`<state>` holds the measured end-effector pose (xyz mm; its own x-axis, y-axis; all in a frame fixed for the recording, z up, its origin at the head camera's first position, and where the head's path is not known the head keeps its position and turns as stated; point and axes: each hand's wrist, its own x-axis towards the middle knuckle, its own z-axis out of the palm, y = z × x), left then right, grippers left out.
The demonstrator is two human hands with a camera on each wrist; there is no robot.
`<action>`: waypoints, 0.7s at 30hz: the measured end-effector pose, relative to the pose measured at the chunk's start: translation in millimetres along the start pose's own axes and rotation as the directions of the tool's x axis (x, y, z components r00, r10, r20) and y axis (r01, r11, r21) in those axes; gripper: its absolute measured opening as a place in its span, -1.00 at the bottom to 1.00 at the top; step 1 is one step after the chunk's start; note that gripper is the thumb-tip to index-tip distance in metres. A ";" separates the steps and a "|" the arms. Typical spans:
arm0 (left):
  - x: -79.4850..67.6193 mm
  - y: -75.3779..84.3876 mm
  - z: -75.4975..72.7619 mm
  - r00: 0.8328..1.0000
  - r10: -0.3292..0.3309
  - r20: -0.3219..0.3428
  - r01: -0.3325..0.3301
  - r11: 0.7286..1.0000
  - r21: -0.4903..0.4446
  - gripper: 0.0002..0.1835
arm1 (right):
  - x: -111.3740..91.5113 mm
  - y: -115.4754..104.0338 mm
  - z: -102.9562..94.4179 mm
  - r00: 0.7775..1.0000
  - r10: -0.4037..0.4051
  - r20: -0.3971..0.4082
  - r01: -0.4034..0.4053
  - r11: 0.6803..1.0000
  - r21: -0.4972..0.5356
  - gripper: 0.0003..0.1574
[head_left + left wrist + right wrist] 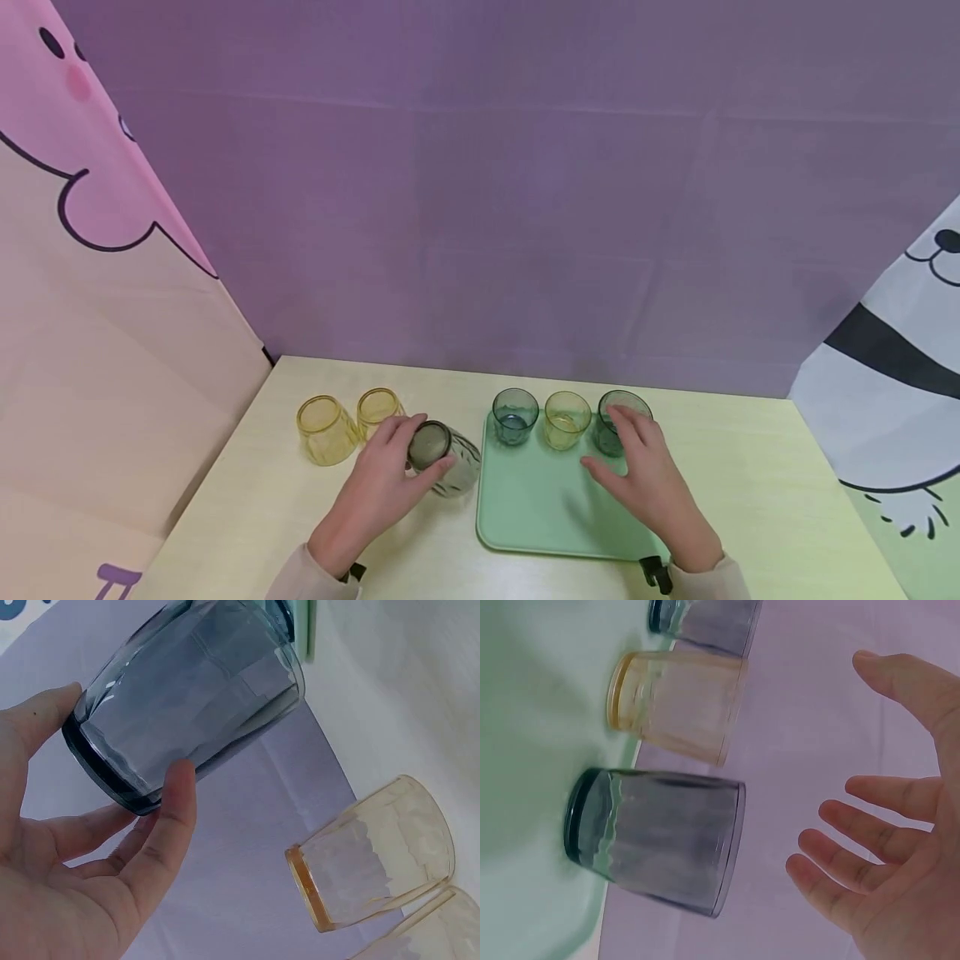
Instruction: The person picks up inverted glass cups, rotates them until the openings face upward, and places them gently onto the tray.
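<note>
My left hand (382, 479) grips a grey drinking glass (461, 471) near its thick base, with thumb and fingers on either side. The glass is tilted, base up and mouth down, just left of the tray; whether its rim touches the table I cannot tell. My right hand (648, 487) has its fingers spread and holds nothing. It hovers over the right side of the tray, near an upright green glass (660, 832) and apart from it in the right wrist view. Beside that stand an upright yellow glass (567, 423) and an upright blue glass (515, 421).
The light green tray (547, 517) lies on the pale table (750, 483), with the three upright glasses along its far edge. Two yellow glasses, one at far left (327, 437) and one beside it (377, 408), stand upside down. A purple cloth (525, 208) hangs behind.
</note>
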<state>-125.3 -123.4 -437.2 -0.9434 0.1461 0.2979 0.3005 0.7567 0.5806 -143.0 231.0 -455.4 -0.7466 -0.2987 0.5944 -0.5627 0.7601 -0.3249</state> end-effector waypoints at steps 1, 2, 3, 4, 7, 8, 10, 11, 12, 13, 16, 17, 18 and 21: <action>-0.7 0.5 -0.6 1.000 -0.008 0.004 0.008 1.000 -0.011 -0.26 | -0.5 -1.4 0.5 1.000 0.002 0.002 -0.002 1.000 0.004 -0.02; -1.3 1.1 -1.0 1.000 -0.016 0.009 0.017 1.000 -0.022 -0.26 | -0.8 -3.0 1.1 1.000 0.007 0.005 -0.007 1.000 0.007 -0.02; -1.9 1.8 -1.6 1.000 -0.025 0.013 0.025 0.999 -0.034 -0.26 | -1.2 -4.6 1.6 1.000 0.010 0.007 -0.010 1.000 0.012 -0.03; -2.5 2.6 -2.2 0.999 -0.034 0.019 0.035 0.998 -0.049 -0.27 | -1.5 -6.4 2.0 1.000 0.015 0.009 -0.015 1.000 0.017 -0.03; -4.0 4.4 -3.4 0.997 -0.071 0.044 0.075 0.992 -0.105 -0.28 | -2.6 -12.3 2.6 0.998 0.051 0.030 -0.052 0.998 0.043 -0.04; -4.4 4.9 -3.5 0.995 -0.082 0.050 0.088 0.988 -0.129 -0.28 | -3.1 -14.1 3.0 0.997 0.064 0.037 -0.065 0.997 0.051 -0.05; -5.0 5.4 -3.6 0.993 -0.102 0.060 0.111 0.977 -0.181 -0.29 | -4.4 -17.2 3.6 0.995 0.086 0.053 -0.090 0.994 0.070 -0.05; -5.3 5.5 -3.6 0.992 -0.109 0.064 0.120 0.971 -0.206 -0.30 | -5.1 -18.5 3.9 0.993 0.098 0.061 -0.102 0.992 0.080 -0.05; -5.6 5.6 -3.5 0.991 -0.114 0.065 0.126 0.965 -0.231 -0.30 | -5.6 -19.7 4.4 0.992 0.103 0.066 -0.109 0.990 0.092 -0.06; -5.8 5.9 -3.5 0.991 -0.116 0.066 0.130 0.959 -0.253 -0.31 | -6.0 -20.8 4.9 0.993 0.103 0.062 -0.109 0.989 0.099 -0.06; -6.5 6.4 -3.8 0.990 -0.125 0.071 0.140 0.940 -0.310 -0.34 | -6.5 -23.8 6.3 0.993 0.104 0.063 -0.112 0.983 0.143 -0.06; -6.8 6.6 -4.0 0.989 -0.127 0.072 0.144 0.935 -0.325 -0.35 | -6.6 -24.6 6.8 0.992 0.105 0.063 -0.114 0.981 0.155 -0.07; -7.1 6.7 -4.2 0.989 -0.128 0.074 0.146 0.929 -0.340 -0.36 | -6.7 -25.4 7.3 0.992 0.107 0.062 -0.116 0.979 0.167 -0.07; -7.7 6.9 -4.7 0.989 -0.128 0.078 0.148 0.911 -0.386 -0.38 | -7.3 -26.9 8.8 0.991 0.116 0.063 -0.126 0.974 0.190 -0.09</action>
<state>-115.3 -122.3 -431.9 -0.9821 0.0979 0.1611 0.1883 0.4649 0.8651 -125.6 207.7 -457.5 -0.8278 -0.2445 0.5049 -0.5212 0.6682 -0.5310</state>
